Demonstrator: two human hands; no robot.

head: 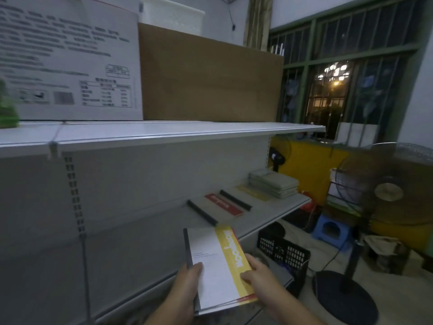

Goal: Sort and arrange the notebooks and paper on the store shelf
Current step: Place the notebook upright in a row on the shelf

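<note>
Both hands clamped on notebook stack [218,266], held up in air just in front of shelf [269,213]. Left hand [185,287] gripped spine side, thumb on white cover. Right hand [260,275] pinched yellow-band edge. Probably two or three books in there, edges too blurry. Forearms cut off at frame bottom, angled up toward shelf.

blurred print on the white carton [70,59]; green thing [8,109] cut by left edge
</note>
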